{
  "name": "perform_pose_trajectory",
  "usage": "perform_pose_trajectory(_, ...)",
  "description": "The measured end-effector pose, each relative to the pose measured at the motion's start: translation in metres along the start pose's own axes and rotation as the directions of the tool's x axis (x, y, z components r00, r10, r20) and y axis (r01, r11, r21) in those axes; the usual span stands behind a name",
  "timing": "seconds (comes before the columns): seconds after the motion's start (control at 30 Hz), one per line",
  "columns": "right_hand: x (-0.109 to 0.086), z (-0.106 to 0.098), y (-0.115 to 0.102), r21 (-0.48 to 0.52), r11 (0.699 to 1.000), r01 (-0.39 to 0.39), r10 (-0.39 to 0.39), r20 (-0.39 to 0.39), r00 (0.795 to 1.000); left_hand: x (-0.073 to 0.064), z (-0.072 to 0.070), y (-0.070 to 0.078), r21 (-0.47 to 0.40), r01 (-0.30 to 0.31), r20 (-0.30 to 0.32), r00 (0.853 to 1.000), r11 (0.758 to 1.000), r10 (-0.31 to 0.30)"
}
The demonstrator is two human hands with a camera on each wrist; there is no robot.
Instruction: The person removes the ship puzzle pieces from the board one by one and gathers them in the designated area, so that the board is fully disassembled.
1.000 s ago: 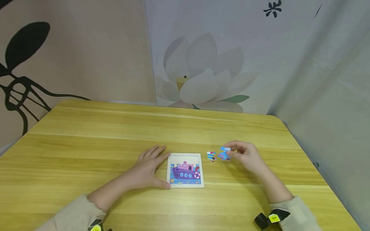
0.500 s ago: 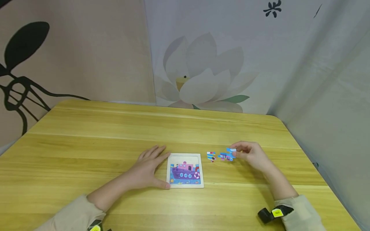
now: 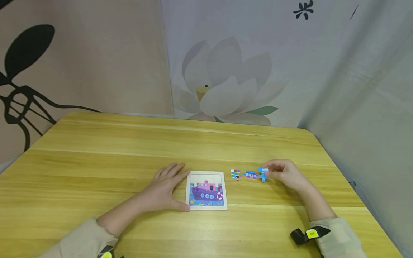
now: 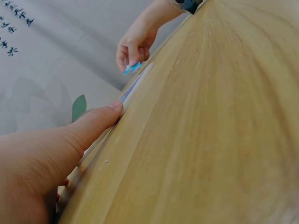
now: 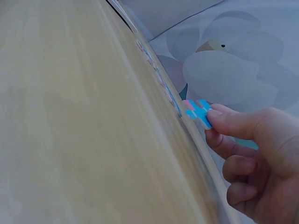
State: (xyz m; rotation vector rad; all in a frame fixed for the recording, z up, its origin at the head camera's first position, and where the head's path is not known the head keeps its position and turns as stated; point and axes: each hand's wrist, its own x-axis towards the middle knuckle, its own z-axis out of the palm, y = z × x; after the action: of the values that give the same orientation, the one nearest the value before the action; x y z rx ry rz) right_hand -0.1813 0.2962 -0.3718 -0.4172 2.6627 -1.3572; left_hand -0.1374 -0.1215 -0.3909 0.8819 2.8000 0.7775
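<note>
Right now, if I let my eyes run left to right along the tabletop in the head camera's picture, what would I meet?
Left hand → white-framed ship puzzle → first loose piece → second loose piece → held blue piece → right hand pinching it.

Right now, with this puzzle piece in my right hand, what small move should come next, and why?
I'd probably carry the held piece to the bare top strip of the tray and test its fit: the ship picture stops below that strip, your right hand pinches the piece, and your left hand touches the tray's edge.
</note>
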Motion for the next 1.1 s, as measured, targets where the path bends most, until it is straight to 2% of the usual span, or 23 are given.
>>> perform_pose_trajectory(0.3, -0.002, -0.001, 0.005, -0.022, 1.0, -0.012, 0.013, 0.008, 1.0, -0.001, 0.0, 0.0, 0.005, -0.002, -0.002, 1.0, 1.0, 0.002)
perform_pose_trajectory(0.47, -0.001, 0.0, 0.002, -0.111, 0.993, -0.049, 0.048, -0.011, 0.999, 0.0, 0.0, 0.0, 0.004, -0.003, 0.001, 1.0, 1.0, 0.003)
perform_pose_trajectory(0.6, -0.001, 0.001, -0.006, -0.209, 0.975, -0.077, 0.074, -0.02, 0.997, 0.0, -0.001, 0.0, 0.001, 0.0, 0.002, 1.0, 1.0, 0.0)
perform_pose_trajectory(0.7, -0.001, 0.001, -0.009, -0.247, 0.966, -0.078, 0.076, -0.016, 0.997, -0.001, -0.001, 0.001, 0.0, 0.002, 0.001, 1.0, 1.0, -0.002)
perform_pose_trajectory(1.1, -0.003, -0.001, -0.007, -0.207, 0.978, -0.031, 0.029, -0.01, 1.0, -0.001, -0.001, 0.001, -0.001, 0.0, -0.005, 1.0, 1.0, 0.0)
